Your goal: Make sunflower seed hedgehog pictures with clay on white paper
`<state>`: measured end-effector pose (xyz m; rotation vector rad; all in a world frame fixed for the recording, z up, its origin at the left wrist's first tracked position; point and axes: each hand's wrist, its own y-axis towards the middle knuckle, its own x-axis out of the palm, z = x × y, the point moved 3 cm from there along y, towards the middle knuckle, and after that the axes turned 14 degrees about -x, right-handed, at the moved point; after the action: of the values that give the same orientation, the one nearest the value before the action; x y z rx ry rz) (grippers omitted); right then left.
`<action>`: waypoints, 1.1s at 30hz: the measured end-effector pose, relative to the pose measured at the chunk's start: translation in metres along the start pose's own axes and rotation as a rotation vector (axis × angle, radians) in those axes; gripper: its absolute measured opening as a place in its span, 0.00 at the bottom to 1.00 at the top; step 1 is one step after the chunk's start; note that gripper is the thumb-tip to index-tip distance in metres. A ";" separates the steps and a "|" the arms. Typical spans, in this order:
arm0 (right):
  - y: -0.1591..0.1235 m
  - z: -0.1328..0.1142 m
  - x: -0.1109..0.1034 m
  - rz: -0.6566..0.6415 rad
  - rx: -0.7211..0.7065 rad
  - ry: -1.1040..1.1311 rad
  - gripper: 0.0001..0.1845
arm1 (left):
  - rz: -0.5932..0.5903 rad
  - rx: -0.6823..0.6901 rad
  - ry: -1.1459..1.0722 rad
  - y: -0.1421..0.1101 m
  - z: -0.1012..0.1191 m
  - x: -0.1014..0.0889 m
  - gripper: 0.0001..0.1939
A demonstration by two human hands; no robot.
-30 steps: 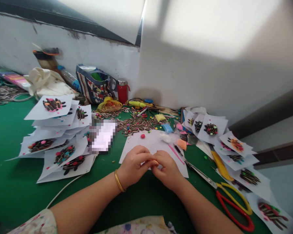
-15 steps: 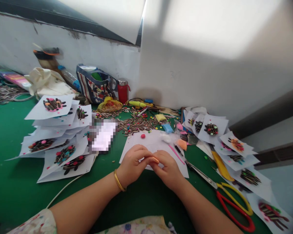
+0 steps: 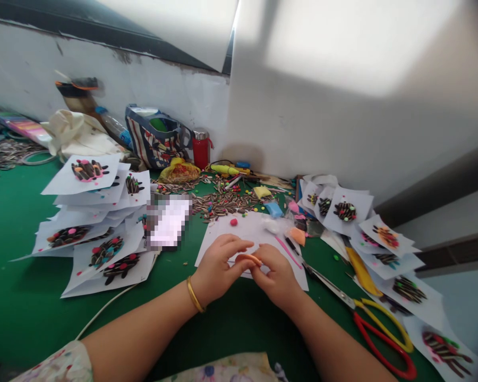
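A thin piece of orange modelling clay (image 3: 250, 259) is between my two hands, above the white sheet of paper (image 3: 211, 233). My right hand (image 3: 278, 277) pinches its right end between thumb and fingers. My left hand (image 3: 219, 268), with a gold bangle at the wrist, supports it on the thumb, the index finger raised a little above. Part of the clay is hidden by my fingers. On the sheet lie a red clay ball (image 3: 233, 222), a pink clay strip (image 3: 289, 252) and a white lump (image 3: 270, 226). A larger orange clay lump (image 3: 297, 236) rests at the sheet's right edge.
Scissors (image 3: 354, 303) with red and yellow handles lie right of my hand. Stacked paper cards (image 3: 91, 204) with seed-and-clay pictures stand left, more cards (image 3: 354, 199) right. A pixelated bright rectangle (image 3: 169, 223), sunflower seeds (image 3: 223, 204) and a red flask (image 3: 201, 149) are beyond.
My left index finger has lifted away from the thumb, opening a gap and showing more of the orange clay. My right hand has barely moved.
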<state>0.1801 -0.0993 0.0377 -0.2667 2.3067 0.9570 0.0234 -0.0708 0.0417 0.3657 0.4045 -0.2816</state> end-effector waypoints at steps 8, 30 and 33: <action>-0.001 0.002 0.001 -0.022 0.010 0.045 0.06 | -0.028 0.003 -0.021 -0.001 0.002 -0.001 0.07; -0.001 -0.001 0.000 -0.022 0.026 0.069 0.06 | -0.025 -0.008 -0.038 0.000 0.000 0.001 0.05; -0.001 0.000 0.000 -0.026 0.013 0.037 0.07 | -0.007 0.013 -0.023 -0.001 0.001 0.001 0.07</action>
<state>0.1803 -0.1001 0.0373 -0.3100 2.3369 0.9310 0.0242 -0.0722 0.0421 0.3733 0.3813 -0.2956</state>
